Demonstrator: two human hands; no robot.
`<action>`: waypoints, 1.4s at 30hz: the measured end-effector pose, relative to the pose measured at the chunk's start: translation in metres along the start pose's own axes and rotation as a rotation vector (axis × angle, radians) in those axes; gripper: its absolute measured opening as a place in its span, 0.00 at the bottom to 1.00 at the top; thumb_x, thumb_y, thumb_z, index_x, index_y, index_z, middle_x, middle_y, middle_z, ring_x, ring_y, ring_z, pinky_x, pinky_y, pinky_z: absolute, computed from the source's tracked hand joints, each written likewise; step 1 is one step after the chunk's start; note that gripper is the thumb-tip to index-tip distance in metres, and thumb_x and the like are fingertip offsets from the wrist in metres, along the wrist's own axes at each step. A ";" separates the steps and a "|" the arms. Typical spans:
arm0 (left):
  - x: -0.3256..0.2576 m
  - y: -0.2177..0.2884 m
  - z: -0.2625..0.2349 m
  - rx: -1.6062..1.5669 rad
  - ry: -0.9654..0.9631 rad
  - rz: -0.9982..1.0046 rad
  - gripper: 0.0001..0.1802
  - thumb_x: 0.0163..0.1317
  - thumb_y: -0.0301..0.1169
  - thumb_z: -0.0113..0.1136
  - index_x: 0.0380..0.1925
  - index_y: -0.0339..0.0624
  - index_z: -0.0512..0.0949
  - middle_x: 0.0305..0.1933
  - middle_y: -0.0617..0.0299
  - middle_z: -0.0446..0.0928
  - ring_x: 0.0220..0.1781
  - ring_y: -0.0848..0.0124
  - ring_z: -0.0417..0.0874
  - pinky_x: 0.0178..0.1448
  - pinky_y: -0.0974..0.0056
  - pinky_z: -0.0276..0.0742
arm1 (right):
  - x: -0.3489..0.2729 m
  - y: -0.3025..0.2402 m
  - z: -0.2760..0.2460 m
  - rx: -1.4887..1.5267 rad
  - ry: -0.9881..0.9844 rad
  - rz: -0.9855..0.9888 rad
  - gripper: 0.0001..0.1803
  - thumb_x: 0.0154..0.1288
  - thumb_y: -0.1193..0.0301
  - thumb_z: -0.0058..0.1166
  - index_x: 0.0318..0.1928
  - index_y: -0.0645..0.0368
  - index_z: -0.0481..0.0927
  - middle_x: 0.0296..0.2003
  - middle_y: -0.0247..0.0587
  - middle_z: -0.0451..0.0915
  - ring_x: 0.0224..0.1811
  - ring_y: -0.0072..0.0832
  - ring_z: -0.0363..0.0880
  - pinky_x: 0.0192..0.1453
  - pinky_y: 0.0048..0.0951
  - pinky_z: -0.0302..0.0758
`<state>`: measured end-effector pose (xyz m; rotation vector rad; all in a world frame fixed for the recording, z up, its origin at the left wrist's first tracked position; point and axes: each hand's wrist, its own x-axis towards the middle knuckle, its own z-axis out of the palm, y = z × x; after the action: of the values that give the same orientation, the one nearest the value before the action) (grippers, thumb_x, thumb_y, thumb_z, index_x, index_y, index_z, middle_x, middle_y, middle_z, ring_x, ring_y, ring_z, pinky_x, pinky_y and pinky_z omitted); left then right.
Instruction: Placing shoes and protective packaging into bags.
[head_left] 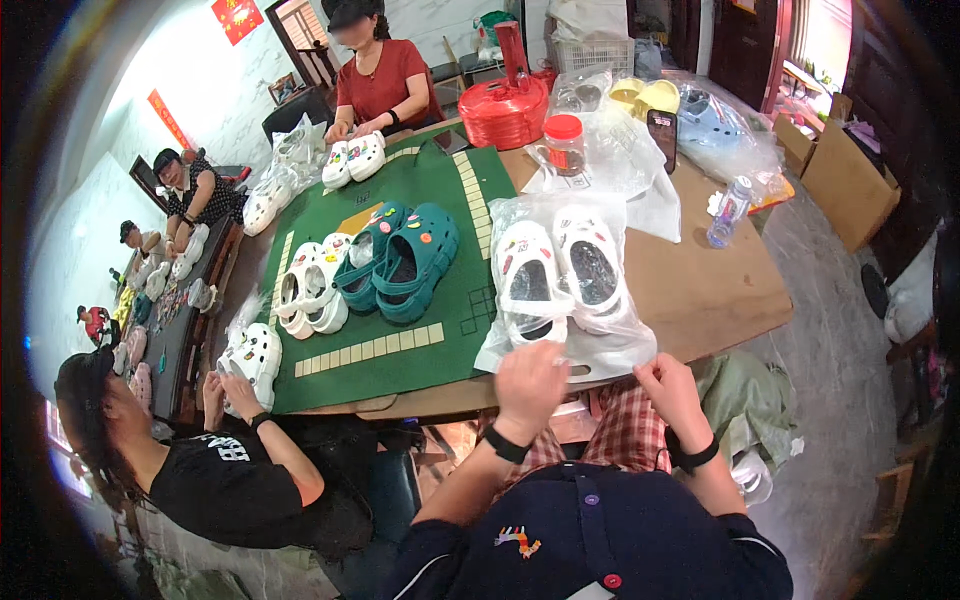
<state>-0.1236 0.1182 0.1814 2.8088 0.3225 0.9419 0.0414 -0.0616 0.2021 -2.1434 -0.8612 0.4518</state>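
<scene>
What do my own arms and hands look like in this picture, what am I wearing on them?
Both forearms are bare, coming up from short dark navy sleeves. The left hand has a black band at the wrist, and the right hand has a similar black band. No gloves or rings can be made out on the fingers.

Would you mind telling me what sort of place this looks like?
Probably a small workshop where clog shoes are decorated and bagged: pairs of clogs lie on a green mat, both hands hold a clear bag with white clogs, and other people handle similar shoes.
</scene>
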 end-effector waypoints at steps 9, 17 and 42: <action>-0.038 -0.058 0.023 -0.372 0.111 -0.833 0.26 0.63 0.34 0.56 0.58 0.36 0.64 0.43 0.39 0.77 0.47 0.40 0.78 0.49 0.44 0.73 | 0.043 -0.078 0.103 -0.334 0.075 -0.827 0.20 0.60 0.71 0.56 0.53 0.60 0.74 0.44 0.49 0.79 0.35 0.41 0.83 0.35 0.36 0.80; -0.048 -0.028 -0.002 -0.332 -0.025 -0.588 0.17 0.66 0.32 0.52 0.54 0.40 0.68 0.41 0.38 0.78 0.44 0.39 0.78 0.46 0.45 0.74 | 0.111 -0.100 0.113 -0.608 -0.140 -0.342 0.24 0.61 0.72 0.47 0.58 0.69 0.71 0.51 0.59 0.76 0.38 0.41 0.83 0.35 0.38 0.80; 0.091 0.001 0.044 0.465 -0.006 0.089 0.32 0.60 0.31 0.51 0.68 0.54 0.64 0.49 0.56 0.72 0.54 0.59 0.71 0.60 0.54 0.64 | 0.017 0.006 0.088 -0.531 -0.049 -0.772 0.07 0.54 0.69 0.54 0.34 0.50 0.82 0.33 0.32 0.79 0.43 0.32 0.77 0.58 0.43 0.67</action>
<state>-0.0258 0.1365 0.1998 3.2685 0.4732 0.9843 0.0074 -0.0061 0.1407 -2.0245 -1.8837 -0.1449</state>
